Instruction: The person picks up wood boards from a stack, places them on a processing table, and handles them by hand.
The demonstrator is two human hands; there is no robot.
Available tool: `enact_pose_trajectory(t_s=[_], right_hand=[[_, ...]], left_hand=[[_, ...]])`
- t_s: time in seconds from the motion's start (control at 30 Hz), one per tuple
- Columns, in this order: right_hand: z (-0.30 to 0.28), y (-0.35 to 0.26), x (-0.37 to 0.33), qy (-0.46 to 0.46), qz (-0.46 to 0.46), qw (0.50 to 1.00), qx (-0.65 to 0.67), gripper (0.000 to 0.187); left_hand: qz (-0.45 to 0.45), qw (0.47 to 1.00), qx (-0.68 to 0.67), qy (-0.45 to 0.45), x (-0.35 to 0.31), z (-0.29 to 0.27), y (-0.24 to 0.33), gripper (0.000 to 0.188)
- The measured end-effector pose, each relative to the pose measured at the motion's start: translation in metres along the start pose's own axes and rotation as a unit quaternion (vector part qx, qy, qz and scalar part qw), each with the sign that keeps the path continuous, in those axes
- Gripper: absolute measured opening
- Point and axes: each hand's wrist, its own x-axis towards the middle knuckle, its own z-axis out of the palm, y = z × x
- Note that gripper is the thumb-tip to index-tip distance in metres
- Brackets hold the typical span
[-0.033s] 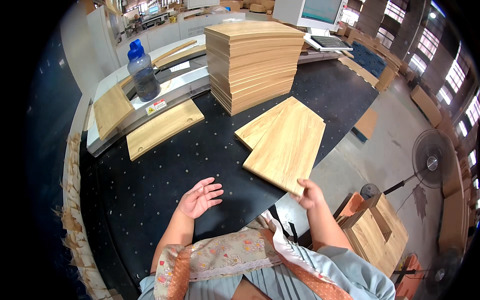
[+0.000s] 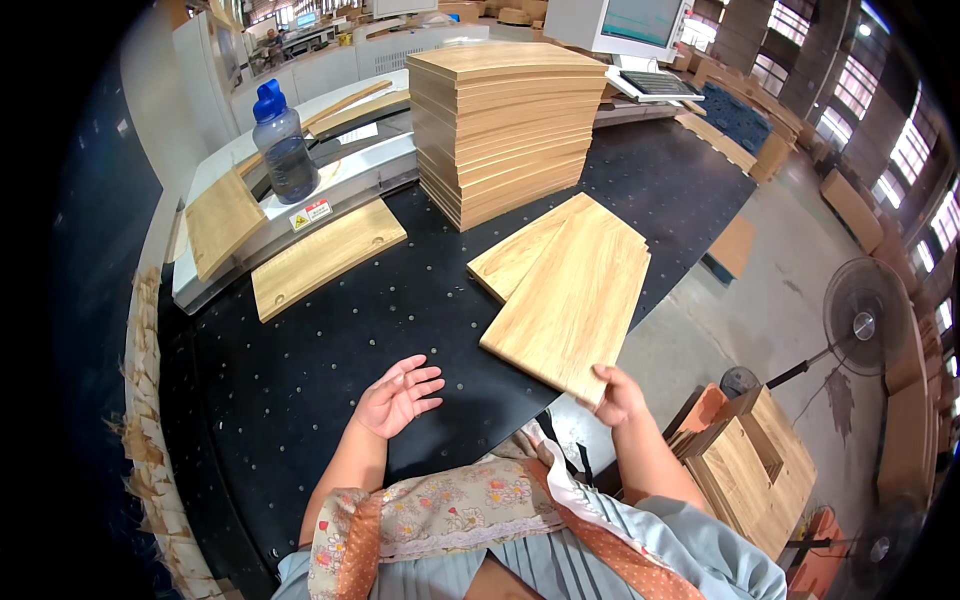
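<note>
My right hand (image 2: 620, 396) pinches the near right corner of a wooden board (image 2: 575, 300), its thumb on the top face. This board lies aslant over a second wooden board (image 2: 525, 248), which shows only at its far left part. Both rest on a black table (image 2: 400, 300) dotted with small round studs. Palm turned inward and fingers spread, my left hand (image 2: 400, 396) hovers over the table to the left of the boards and holds nothing.
Behind the boards rises a tall stack of wooden panels (image 2: 510, 140). A single board (image 2: 330, 258) with holes near its ends lies against the machine ledge, where a blue-capped bottle (image 2: 287, 150) stands. Cut panels (image 2: 740, 470) and a fan (image 2: 862, 318) are at the right.
The top board has slid slightly toward me and to the left, with my right hand still on its corner. My left hand has hardly moved.
</note>
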Motion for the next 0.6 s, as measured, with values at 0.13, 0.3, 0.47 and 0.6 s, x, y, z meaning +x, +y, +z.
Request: enact_pose_trajectory(t_s=[0.13, 0.3, 0.47, 0.6], right_hand=[[-0.003, 0.022, -0.007, -0.05, -0.102, 0.993, -0.021, 0.066], [0.011, 0.029, -0.009, -0.087, -0.115, 0.987, -0.069, 0.069], [0.048, 0.032, 0.007, -0.158, -0.08, 0.977, -0.121, 0.064], [0.072, 0.046, 0.016, -0.213, -0.062, 0.959, -0.176, 0.061]], left_hand=[[0.029, 0.996, 0.032, 0.076, -0.001, 0.008, 0.005, 0.04], [0.056, 0.973, 0.192, 0.118, 0.0, 0.051, 0.027, 0.047], [0.102, 0.941, 0.293, 0.131, -0.001, 0.085, 0.033, 0.055], [0.153, 0.94, 0.274, 0.135, -0.014, 0.097, 0.025, 0.05]])
